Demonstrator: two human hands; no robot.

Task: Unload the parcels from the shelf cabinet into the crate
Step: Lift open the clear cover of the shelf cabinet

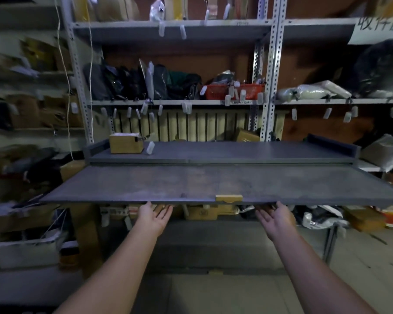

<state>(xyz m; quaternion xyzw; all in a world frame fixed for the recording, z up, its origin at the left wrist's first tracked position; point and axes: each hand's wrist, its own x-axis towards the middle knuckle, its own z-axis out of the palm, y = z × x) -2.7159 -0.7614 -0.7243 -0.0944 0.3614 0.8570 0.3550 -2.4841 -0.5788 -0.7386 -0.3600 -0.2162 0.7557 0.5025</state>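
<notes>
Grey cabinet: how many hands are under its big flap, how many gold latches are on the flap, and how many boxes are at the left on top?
Hands: 2 (left hand, right hand)
Gold latch: 1
Box: 1
Total: 4

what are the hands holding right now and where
Nothing is gripped. Both the left hand and right hand are open, palms up, fingertips under the front edge of the grey board.
</notes>
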